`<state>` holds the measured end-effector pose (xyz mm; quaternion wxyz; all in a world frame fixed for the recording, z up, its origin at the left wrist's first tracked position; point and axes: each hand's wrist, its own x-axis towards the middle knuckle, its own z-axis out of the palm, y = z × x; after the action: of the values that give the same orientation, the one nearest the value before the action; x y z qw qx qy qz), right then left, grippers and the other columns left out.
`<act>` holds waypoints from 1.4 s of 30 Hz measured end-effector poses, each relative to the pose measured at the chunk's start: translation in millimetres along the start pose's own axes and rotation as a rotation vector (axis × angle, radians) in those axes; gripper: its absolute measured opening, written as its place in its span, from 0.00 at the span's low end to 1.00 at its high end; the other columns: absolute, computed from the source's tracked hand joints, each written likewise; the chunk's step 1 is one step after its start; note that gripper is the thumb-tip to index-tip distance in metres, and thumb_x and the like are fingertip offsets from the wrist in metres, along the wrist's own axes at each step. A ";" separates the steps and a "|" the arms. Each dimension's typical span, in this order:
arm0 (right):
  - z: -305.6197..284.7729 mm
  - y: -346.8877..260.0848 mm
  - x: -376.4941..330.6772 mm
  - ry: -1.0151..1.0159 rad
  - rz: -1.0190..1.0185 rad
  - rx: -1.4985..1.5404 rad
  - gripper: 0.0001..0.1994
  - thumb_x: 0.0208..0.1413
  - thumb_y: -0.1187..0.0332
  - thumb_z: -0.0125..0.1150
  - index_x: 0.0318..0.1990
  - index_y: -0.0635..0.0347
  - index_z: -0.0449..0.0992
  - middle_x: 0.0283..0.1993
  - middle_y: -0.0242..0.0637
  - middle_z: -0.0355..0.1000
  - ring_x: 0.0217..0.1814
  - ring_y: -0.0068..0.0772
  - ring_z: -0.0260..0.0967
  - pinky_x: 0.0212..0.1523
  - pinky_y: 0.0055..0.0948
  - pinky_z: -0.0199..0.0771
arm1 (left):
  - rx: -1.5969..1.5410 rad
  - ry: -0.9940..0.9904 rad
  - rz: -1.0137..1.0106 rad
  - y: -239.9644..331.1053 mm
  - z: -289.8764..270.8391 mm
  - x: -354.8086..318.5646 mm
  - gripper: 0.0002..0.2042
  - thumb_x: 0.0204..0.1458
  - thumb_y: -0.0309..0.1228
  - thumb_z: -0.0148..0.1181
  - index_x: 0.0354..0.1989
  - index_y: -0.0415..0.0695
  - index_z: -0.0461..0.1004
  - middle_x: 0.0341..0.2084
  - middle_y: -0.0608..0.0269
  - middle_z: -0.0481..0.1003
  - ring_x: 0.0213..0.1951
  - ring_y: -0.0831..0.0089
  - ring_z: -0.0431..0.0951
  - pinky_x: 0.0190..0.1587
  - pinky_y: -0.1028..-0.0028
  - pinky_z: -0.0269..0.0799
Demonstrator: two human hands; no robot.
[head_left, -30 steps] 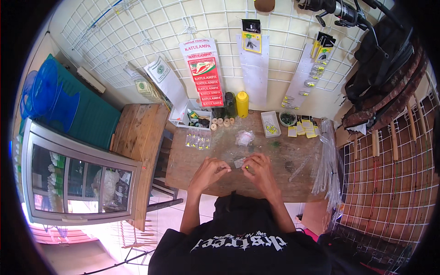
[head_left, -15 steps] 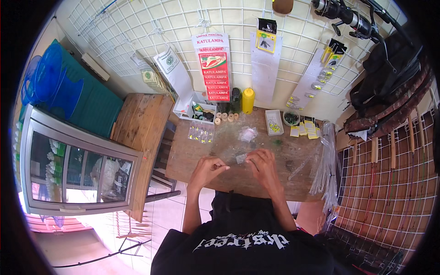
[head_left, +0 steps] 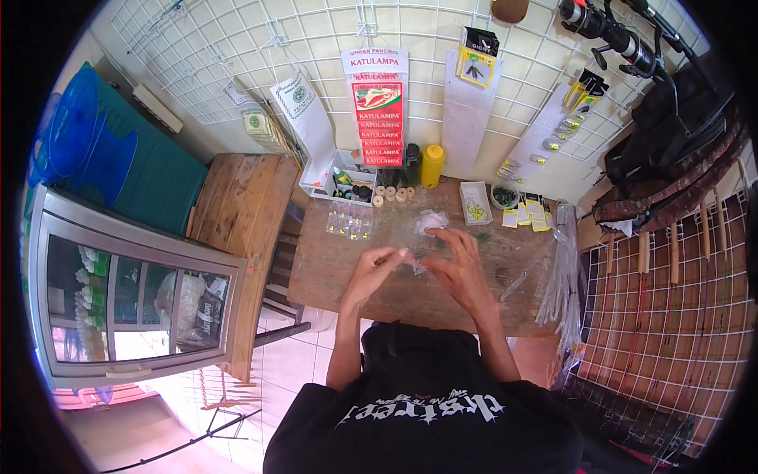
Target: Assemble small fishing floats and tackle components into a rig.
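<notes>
Plainly, step: steady the small clear packet (head_left: 417, 259) low over the counter (head_left: 332, 268), working with fingertips only.
Left hand (head_left: 377, 268): grip narrow, pinching the packet's left edge.
Right hand (head_left: 458, 268): fingers curled at its right side; whether they clamp it, cannot tell.
Packet: tiny, transparent, glinting, held between both hands above mid-counter.

- The table (head_left: 332, 268) is made of matt, rough wood.
- The small bag (head_left: 417, 257) is formed of glossy clear plastic.
- The yellow bottle (head_left: 432, 166) is moulded in smooth plastic.
</notes>
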<state>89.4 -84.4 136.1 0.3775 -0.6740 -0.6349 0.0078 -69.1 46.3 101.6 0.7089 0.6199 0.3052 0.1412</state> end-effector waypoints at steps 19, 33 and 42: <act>22.5 -15.9 -3.7 -0.212 0.079 0.010 0.07 0.44 0.70 0.63 0.34 0.51 0.79 0.58 0.35 0.61 0.61 0.43 0.55 0.60 0.40 0.55 | -0.179 -0.217 -0.032 -40.2 -14.9 -6.2 0.22 0.43 0.24 0.68 0.50 0.40 0.72 0.36 0.61 0.79 0.38 0.83 0.74 0.39 0.82 0.65; 48.6 -0.3 -18.1 -0.114 0.264 0.165 0.11 0.44 0.73 0.64 0.39 0.52 0.79 0.57 0.39 0.62 0.58 0.42 0.59 0.57 0.39 0.59 | -0.378 -0.174 -0.127 -62.6 -17.5 14.3 0.21 0.44 0.21 0.66 0.49 0.38 0.70 0.30 0.60 0.78 0.31 0.81 0.76 0.37 0.81 0.69; 93.2 1.4 -37.3 0.226 0.627 0.328 0.10 0.44 0.72 0.68 0.36 0.59 0.78 0.33 0.38 0.75 0.41 0.36 0.72 0.44 0.33 0.69 | -0.931 0.113 -0.248 -96.6 -2.8 25.5 0.22 0.49 0.27 0.65 0.52 0.43 0.66 0.36 0.68 0.77 0.26 0.87 0.67 0.29 0.84 0.57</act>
<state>37.7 -70.0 51.2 0.5272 -0.7631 -0.3422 0.1502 -68.2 44.8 1.7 0.9048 0.1872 0.3191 0.2107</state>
